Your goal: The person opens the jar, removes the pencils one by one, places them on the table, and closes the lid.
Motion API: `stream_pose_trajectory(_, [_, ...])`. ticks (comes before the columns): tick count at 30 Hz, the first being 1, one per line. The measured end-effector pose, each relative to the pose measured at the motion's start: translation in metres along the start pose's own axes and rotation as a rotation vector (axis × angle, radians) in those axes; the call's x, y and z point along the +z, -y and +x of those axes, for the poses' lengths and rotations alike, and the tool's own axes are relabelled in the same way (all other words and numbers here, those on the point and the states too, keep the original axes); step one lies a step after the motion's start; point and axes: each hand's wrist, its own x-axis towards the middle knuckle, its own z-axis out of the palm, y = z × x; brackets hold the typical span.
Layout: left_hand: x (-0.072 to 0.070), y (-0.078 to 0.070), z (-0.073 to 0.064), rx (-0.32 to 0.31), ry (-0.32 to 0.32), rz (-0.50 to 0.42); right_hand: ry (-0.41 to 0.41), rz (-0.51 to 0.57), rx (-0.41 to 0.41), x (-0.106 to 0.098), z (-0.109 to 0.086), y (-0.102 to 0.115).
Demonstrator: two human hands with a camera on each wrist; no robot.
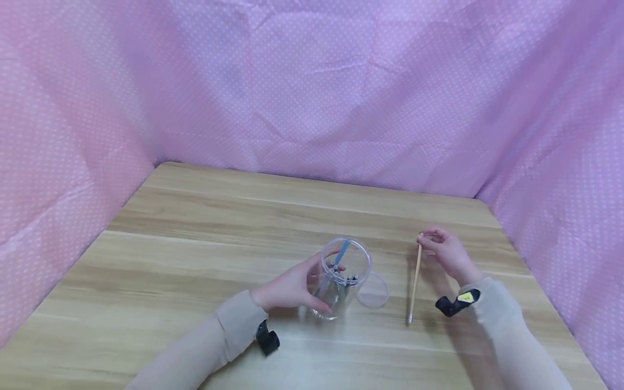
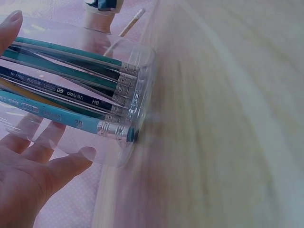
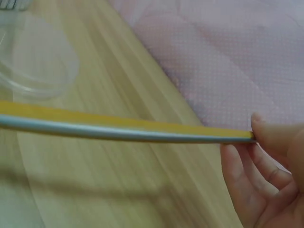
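Observation:
My left hand [image 1: 287, 287] grips the side of a clear plastic jar [image 1: 336, 298], thumb on one side and fingers on the other. Several pencils stand inside the jar, eraser ends at its base; a light-blue pencil [image 2: 61, 115] marked 2B and a dark one [image 2: 57, 88] marked HB show in the left wrist view. To the right, my right hand [image 1: 450, 257] pinches a yellow pencil [image 1: 415, 281] by its upper end, between thumb and fingertips. That pencil hangs steeply, its eraser end down close over the table, with a silvery stripe [image 3: 118, 132] along it.
A round clear lid [image 1: 373, 291] lies on the wooden table [image 1: 205, 227] just right of the jar. Pink dotted cloth [image 1: 312, 97] hangs behind the table and along both sides. Each wrist wears a small black camera, one of them [image 1: 267, 339] on the left sleeve.

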Motion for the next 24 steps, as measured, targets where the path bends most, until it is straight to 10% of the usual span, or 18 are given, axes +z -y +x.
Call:
stream_pose_trajectory(9, [-0.008, 0.0, -0.002, -0.003, 0.018, 0.009, 0.027, -0.268, 0.044, 0.01, 0.012, -0.01])
stream_pose_trajectory(24, [-0.01, -0.002, -0.002, -0.001, 0.02, 0.008, 0.152, -0.154, 0.139, 0.02, 0.021, -0.014])
